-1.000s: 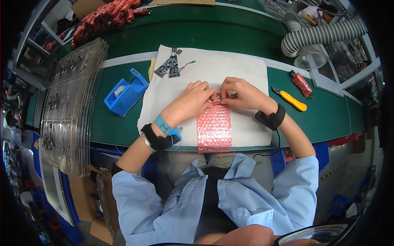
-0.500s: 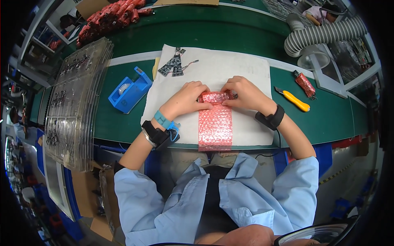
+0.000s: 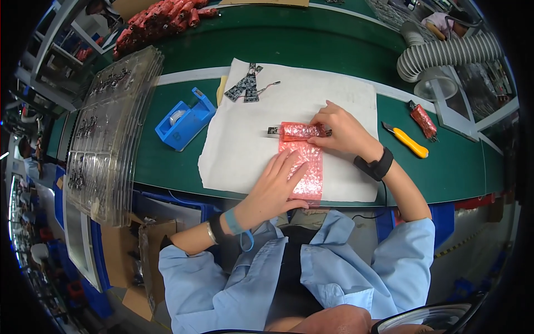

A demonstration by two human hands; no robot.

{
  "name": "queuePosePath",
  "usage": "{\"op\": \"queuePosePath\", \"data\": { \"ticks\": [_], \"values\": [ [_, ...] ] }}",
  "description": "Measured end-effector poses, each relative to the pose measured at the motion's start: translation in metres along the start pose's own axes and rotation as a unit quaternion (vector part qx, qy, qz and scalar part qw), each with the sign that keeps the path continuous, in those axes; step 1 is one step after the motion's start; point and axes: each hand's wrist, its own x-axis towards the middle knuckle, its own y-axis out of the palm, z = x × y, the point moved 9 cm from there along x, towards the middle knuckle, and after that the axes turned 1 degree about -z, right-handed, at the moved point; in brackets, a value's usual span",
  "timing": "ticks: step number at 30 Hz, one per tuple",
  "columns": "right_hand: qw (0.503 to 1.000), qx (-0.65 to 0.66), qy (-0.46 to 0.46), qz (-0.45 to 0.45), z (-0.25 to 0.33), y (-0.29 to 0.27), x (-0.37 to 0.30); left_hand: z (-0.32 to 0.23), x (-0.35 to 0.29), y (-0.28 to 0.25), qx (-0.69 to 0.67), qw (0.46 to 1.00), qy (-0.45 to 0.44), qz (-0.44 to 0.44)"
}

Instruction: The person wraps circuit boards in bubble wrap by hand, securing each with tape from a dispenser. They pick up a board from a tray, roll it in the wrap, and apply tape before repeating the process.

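A strip of pink bubble wrap (image 3: 309, 181) lies on the white paper sheet (image 3: 350, 172), its near end at the table's front edge. At its far end the wrap is rolled around a dark circuit board (image 3: 273, 131), whose ends stick out on both sides. My right hand (image 3: 340, 129) pinches the right part of this bubble-wrapped roll (image 3: 295, 131). Lying across the flat part of the strip, my left hand (image 3: 271, 188) has its fingers spread and grips nothing. Several loose circuit boards (image 3: 250, 89) with a thin wire rest farther back on the paper.
Left of the paper stands a blue tape dispenser (image 3: 183, 123), beside stacked clear plastic trays (image 3: 105, 133). To the right lie a yellow utility knife (image 3: 410, 142) and a red wrapped bundle (image 3: 424, 120). Behind them is a grey flexible duct (image 3: 445, 53). Red wrapped bundles (image 3: 161, 25) are piled far left.
My left hand has let go of the roll's left end and moved down onto the flat wrap, opening out. My right hand stays on the roll. The whole view has shifted slightly.
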Motion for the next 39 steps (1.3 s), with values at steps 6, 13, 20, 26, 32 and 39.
{"op": "queuePosePath", "data": {
  "ticks": [6,13,20,26,32,39],
  "values": [
    [1.000,0.009,-0.004,-0.004,0.004,0.005,0.000,0.000,0.003,0.005,-0.020,1.000,-0.007,-0.006],
    [1.000,0.003,0.013,-0.007,0.003,0.004,0.001,0.005,0.012,0.003,-0.019,0.999,0.002,0.044],
    [0.999,-0.028,-0.002,0.020,0.001,0.003,0.008,-0.006,0.028,0.025,0.023,0.999,0.014,-0.042],
    [0.999,-0.016,0.002,0.032,0.002,0.005,0.010,-0.013,0.036,0.037,0.027,0.999,-0.034,-0.017],
    [0.998,0.034,0.047,-0.020,-0.003,0.015,0.002,-0.007,0.032,0.032,0.011,0.999,-0.034,-0.034],
    [0.998,0.011,0.040,-0.037,-0.003,0.007,-0.003,-0.002,0.037,-0.023,-0.017,0.996,-0.032,-0.080]
  ]
}}
